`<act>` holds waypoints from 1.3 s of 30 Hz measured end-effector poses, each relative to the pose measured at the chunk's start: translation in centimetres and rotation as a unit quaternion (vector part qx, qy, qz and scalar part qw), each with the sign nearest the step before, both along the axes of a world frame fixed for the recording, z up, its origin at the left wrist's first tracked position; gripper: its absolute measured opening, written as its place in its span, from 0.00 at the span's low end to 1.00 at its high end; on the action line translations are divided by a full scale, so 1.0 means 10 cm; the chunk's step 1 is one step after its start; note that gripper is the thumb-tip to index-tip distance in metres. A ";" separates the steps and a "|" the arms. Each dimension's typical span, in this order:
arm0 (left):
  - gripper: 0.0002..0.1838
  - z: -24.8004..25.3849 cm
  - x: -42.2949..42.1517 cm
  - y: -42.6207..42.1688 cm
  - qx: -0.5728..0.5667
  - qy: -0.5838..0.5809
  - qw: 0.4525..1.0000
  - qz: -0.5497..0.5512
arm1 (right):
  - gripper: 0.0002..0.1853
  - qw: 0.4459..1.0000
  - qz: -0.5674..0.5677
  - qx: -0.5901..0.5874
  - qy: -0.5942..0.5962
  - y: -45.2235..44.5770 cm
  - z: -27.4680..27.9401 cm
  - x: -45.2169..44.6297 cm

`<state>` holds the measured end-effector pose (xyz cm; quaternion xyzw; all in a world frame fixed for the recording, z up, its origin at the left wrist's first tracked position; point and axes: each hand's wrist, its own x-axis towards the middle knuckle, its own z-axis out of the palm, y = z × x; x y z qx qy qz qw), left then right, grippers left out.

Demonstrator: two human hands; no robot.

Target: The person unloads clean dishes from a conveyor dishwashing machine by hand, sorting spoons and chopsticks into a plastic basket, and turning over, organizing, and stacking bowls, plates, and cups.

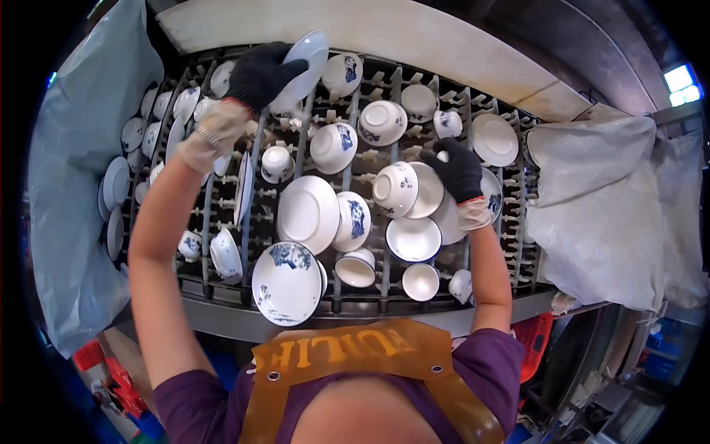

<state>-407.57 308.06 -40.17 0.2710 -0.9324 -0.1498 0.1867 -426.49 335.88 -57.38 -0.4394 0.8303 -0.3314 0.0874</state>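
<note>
My left hand, in a black glove over a clear plastic one, grips a white plate tilted on edge at the back of the rack. My right hand, gloved the same way, is over the right half, fingers curled around a small white item whose kind I cannot make out. Beside it are a blue-patterned bowl and a white dish. Below lie a white bowl and a small bowl. A large white plate and a patterned plate rest nearer me.
The dishes sit on a pegged conveyor rack with bars running away from me. Plastic curtains hang at the left and right. A pale panel borders the back, a metal edge the front. A red basket is lower right.
</note>
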 end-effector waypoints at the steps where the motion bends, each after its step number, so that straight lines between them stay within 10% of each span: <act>1: 0.19 -0.21 -0.08 -0.08 -0.024 -0.003 1.000 0.006 | 0.26 0.999 0.011 0.031 -0.032 -0.01 0.06 0.10; 10: 0.28 -0.88 -0.36 0.38 -0.043 -0.201 0.978 0.042 | 0.26 0.972 0.138 0.072 -0.174 0.31 0.05 0.01; 20: 0.16 -0.54 1.34 0.93 0.204 -0.188 0.957 0.078 | 0.06 0.947 -0.025 0.022 0.319 0.26 0.34 0.32; 26: 0.11 -1.38 1.73 0.87 -0.104 -0.404 0.902 -0.111 | 0.13 0.974 0.024 -0.150 0.166 0.77 0.33 0.72; 34: 0.16 -1.72 1.85 0.59 0.113 -0.025 0.991 0.068 | 0.10 0.951 -0.279 -0.093 0.093 2.93 -0.03 0.60; 36: 0.17 -1.63 1.73 0.48 0.321 0.070 0.941 0.081 | 0.14 0.913 -0.384 0.126 0.051 3.77 -0.40 0.44; 39: 0.16 -0.92 1.32 0.88 0.109 -0.029 0.990 0.086 | 0.20 0.863 -0.456 0.197 0.094 4.64 -0.59 0.69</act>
